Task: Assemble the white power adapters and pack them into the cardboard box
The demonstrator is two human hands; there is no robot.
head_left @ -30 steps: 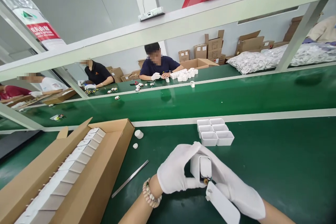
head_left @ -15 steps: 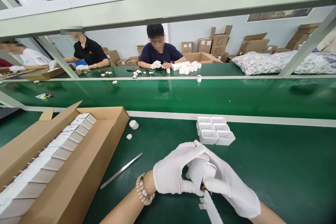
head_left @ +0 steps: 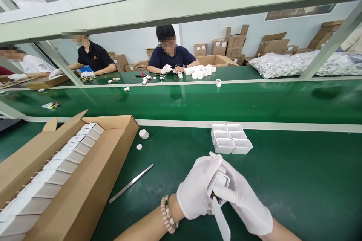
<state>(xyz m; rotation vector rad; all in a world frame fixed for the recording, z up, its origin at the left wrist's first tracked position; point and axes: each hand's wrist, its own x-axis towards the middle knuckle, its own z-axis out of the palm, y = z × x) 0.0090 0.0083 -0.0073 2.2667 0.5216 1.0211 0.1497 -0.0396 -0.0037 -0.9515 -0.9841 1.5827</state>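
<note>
Both my hands wear white gloves and meet low in the head view, right of centre. My left hand [head_left: 196, 187] wraps round a small white plastic housing [head_left: 222, 179] from the left. From the right, my right hand [head_left: 242, 199] grips the same housing, its thumb across the open front. Small dark and orange parts show inside the opening, partly hidden by the thumb. A flat white strip [head_left: 222, 221] hangs from the housing down toward me. Just beyond my hands stand several open white plastic boxes [head_left: 242, 146] in two columns.
On the left lies a long cardboard box [head_left: 113, 150] holding a row of white boxes [head_left: 51, 175]. Metal tweezers [head_left: 131, 183] and two small white pieces [head_left: 144, 134] lie beside it. A green conveyor belt [head_left: 181, 101] crosses beyond; co-workers [head_left: 172, 54] sit on its far side.
My left hand has shifted right and closed further round the housing, which has turned slightly. The hanging strip has swung a little left. Items on the belt have moved slightly right.
</note>
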